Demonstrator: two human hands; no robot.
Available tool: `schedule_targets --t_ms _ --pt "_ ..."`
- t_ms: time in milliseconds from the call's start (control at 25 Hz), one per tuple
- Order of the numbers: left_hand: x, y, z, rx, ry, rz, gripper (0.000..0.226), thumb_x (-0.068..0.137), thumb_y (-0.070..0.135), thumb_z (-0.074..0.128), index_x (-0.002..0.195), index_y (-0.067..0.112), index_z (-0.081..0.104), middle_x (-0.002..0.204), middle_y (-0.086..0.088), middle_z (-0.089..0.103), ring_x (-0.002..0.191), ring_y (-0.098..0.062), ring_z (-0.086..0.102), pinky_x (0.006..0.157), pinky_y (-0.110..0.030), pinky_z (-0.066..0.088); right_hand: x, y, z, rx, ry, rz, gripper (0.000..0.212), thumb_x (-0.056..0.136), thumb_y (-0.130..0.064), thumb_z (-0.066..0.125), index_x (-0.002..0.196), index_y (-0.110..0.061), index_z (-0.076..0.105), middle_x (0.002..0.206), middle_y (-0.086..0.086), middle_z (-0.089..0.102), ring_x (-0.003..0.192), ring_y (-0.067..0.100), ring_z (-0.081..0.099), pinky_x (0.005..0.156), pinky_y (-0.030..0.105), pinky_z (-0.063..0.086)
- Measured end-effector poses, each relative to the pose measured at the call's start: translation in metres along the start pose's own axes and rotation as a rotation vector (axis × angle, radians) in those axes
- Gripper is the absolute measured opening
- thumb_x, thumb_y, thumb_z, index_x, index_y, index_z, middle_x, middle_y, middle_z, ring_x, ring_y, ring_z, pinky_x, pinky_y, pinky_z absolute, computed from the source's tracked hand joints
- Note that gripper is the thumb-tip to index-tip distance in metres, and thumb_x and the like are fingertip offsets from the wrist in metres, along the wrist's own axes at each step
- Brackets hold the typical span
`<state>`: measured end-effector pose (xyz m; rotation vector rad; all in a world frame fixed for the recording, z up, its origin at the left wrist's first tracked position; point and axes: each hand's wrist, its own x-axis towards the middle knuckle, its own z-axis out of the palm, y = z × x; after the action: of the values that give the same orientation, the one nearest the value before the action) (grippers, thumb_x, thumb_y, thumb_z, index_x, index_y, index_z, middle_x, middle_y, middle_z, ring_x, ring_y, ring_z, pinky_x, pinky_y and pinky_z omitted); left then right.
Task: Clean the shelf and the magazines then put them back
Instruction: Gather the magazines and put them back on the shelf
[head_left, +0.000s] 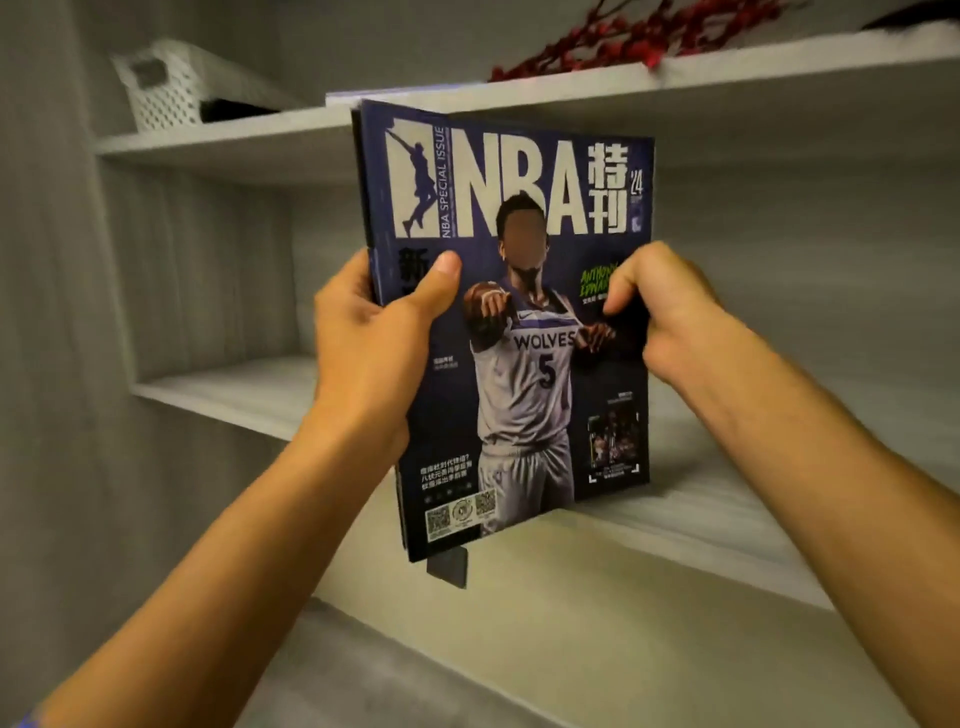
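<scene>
Gripping upright NBA magazines (519, 322): my left hand (363, 353) clamps the spine edge, my right hand (670, 312) pinches the open edge, squaring them above the white shelf (675, 525).

Counts around my two hands

I hold one stack of magazines (519, 332), at least two by the edges at its spine, though I cannot tell the exact number; my left hand (369, 348) and my right hand (675, 317) make two. Behind my grip I count three shelf boards (675, 519). Above my left hand sits one white basket (171, 83); above my right, one red berry sprig (623, 41).
</scene>
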<state>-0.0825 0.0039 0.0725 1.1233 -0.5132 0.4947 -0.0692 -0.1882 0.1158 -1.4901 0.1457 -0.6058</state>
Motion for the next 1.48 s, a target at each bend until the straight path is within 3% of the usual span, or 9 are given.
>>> schedule_targets --t_ms 280,400,480,600,760,960,1160,1360,1480 --pt "0.058 -0.045 0.007 0.072 0.128 0.045 0.018 0.089 0.018 0.068 0.107 0.021 0.067 0.093 0.005 0.075 0.088 -0.013 0.071 0.085 -0.043 0.058 0.079 0.015 0.053 -0.027 0.035 -0.073 0.017 0.066 0.003 0.051 0.078 -0.008 0.055 0.082 0.002 0.057 0.08 0.022 0.055 0.062 0.025 0.044" --pt "0.077 -0.069 0.009 0.157 0.172 0.087 0.009 0.085 0.032 0.069 0.094 0.034 0.066 0.087 0.01 0.074 0.084 -0.013 0.071 0.084 -0.046 0.056 0.118 0.054 0.063 -0.336 0.072 -0.168 0.043 0.084 -0.03 0.063 0.122 -0.019 0.046 0.114 0.002 0.055 0.099 0.023 0.057 0.08 0.034 0.05" --pt "0.09 -0.082 0.013 0.197 0.207 0.104 0.006 0.084 0.036 0.068 0.089 0.036 0.065 0.085 0.011 0.073 0.081 -0.012 0.07 0.083 -0.045 0.056 0.131 0.091 0.066 -0.642 0.071 -0.11 0.044 0.082 -0.047 0.065 0.115 -0.021 0.048 0.121 0.007 0.057 0.104 0.032 0.059 0.089 0.044 0.051" --pt "0.103 -0.096 0.022 0.328 0.239 0.138 0.006 0.088 0.035 0.066 0.091 0.031 0.064 0.085 0.01 0.071 0.078 -0.006 0.067 0.078 -0.033 0.056 0.13 0.141 0.073 -0.604 -0.174 0.025 0.008 0.091 -0.026 0.055 0.094 -0.019 0.057 0.111 0.018 0.066 0.092 0.031 0.063 0.086 0.048 0.054" --pt "0.121 -0.119 0.039 0.456 0.217 0.169 0.018 0.091 0.032 0.064 0.1 0.017 0.066 0.087 0.006 0.071 0.069 -0.002 0.06 0.062 -0.007 0.047 0.122 0.149 0.079 -0.463 -0.342 0.122 0.045 0.085 -0.005 0.053 0.129 -0.017 0.052 0.119 0.006 0.062 0.102 0.024 0.058 0.082 0.036 0.052" --pt "0.141 -0.141 0.055 0.461 0.296 0.106 0.03 0.093 0.035 0.059 0.118 0.018 0.061 0.11 0.002 0.07 0.101 -0.014 0.065 0.09 -0.033 0.052 0.117 0.141 0.082 -0.343 -0.336 0.056 0.08 0.083 0.006 0.054 0.149 -0.024 0.022 0.14 0.006 0.048 0.123 0.027 0.046 0.091 0.035 0.044" --pt "0.139 -0.142 0.055 0.295 0.265 0.099 0.024 0.091 0.031 0.064 0.113 0.023 0.058 0.105 0.003 0.07 0.097 -0.01 0.066 0.093 -0.037 0.054 0.124 0.145 0.084 -0.248 -0.177 -0.128 0.07 0.09 -0.011 0.054 0.147 -0.041 0.028 0.146 -0.002 0.045 0.133 0.024 0.042 0.106 0.042 0.041" --pt "0.106 -0.131 0.031 0.698 0.01 0.217 0.081 0.092 0.012 0.056 0.153 0.033 0.006 0.144 -0.001 0.047 0.119 -0.012 0.053 0.1 -0.032 0.046 0.132 0.154 0.084 -0.336 -0.254 -0.11 0.064 0.096 -0.028 0.054 0.15 -0.041 0.022 0.154 -0.002 0.034 0.14 0.025 0.034 0.112 0.047 0.034" --pt "0.077 -0.14 -0.001 1.113 -0.179 0.135 0.081 0.099 0.027 0.046 0.15 0.035 -0.016 0.119 -0.011 0.065 0.094 -0.03 0.067 0.083 -0.048 0.055 0.136 0.157 0.086 -0.324 -0.296 -0.131 0.061 0.098 -0.03 0.048 0.151 -0.042 0.018 0.156 -0.003 0.03 0.141 0.024 0.031 0.114 0.049 0.03"
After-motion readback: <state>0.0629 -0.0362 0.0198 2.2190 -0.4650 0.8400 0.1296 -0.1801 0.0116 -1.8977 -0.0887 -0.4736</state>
